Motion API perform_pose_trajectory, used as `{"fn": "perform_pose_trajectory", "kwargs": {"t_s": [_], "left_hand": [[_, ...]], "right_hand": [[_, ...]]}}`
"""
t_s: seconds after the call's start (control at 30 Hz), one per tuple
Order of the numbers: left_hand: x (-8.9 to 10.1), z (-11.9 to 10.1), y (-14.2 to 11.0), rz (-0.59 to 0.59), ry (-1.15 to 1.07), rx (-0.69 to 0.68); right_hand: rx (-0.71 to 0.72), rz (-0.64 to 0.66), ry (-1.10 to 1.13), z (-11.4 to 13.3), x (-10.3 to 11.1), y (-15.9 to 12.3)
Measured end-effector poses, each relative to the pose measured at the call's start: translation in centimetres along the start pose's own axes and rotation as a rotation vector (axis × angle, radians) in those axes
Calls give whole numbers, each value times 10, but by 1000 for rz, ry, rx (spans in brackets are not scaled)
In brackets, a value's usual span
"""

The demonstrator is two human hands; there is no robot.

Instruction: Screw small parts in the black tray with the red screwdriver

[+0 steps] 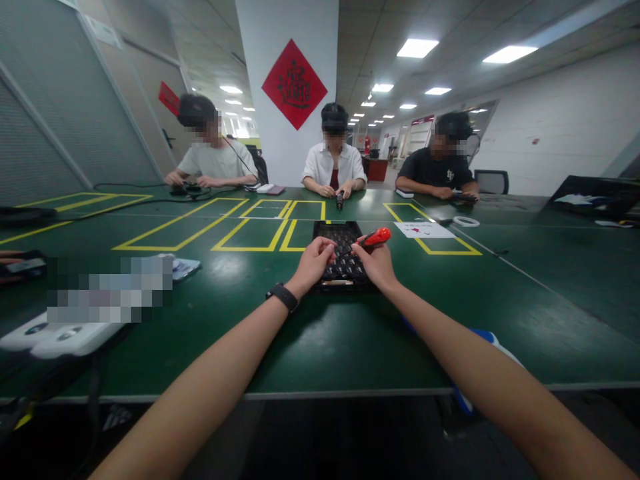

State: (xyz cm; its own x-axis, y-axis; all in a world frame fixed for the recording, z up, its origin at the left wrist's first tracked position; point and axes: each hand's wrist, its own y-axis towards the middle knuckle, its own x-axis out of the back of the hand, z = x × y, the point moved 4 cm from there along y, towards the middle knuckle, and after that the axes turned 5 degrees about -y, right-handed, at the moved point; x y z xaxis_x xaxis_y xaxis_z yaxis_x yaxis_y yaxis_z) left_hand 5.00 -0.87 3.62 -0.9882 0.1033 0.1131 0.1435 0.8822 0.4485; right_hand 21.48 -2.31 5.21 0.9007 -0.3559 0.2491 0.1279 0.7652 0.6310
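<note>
Glossy green tabletop (240, 353) spreads beneath ceiling lights (418, 48), with a person in a white shirt (334, 163) seated beyond the fingers. The right hand (379, 268) grips a red-handled tool (382, 235), its handle jutting above the thumb, over a black tray (325, 288) lying directly below both hands' fingertips. The left hand (315, 263) draws thumb and fingers narrow; whether they pinch anything cannot be told. The tool looks light and rigid, best held by its smooth handle; the tray, likely stiff plastic, by its rim.
</note>
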Motion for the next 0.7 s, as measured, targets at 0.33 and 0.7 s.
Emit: {"fn": "perform_pose_trajectory", "kwargs": {"t_s": [0.33,0.7], "left_hand": [[-1,-1,0,-8,33,7],[-5,5,-4,54,480,-131]], "right_hand": [[-31,-35,42,0,1,0],[-192,-249,335,-19,6,5]]}}
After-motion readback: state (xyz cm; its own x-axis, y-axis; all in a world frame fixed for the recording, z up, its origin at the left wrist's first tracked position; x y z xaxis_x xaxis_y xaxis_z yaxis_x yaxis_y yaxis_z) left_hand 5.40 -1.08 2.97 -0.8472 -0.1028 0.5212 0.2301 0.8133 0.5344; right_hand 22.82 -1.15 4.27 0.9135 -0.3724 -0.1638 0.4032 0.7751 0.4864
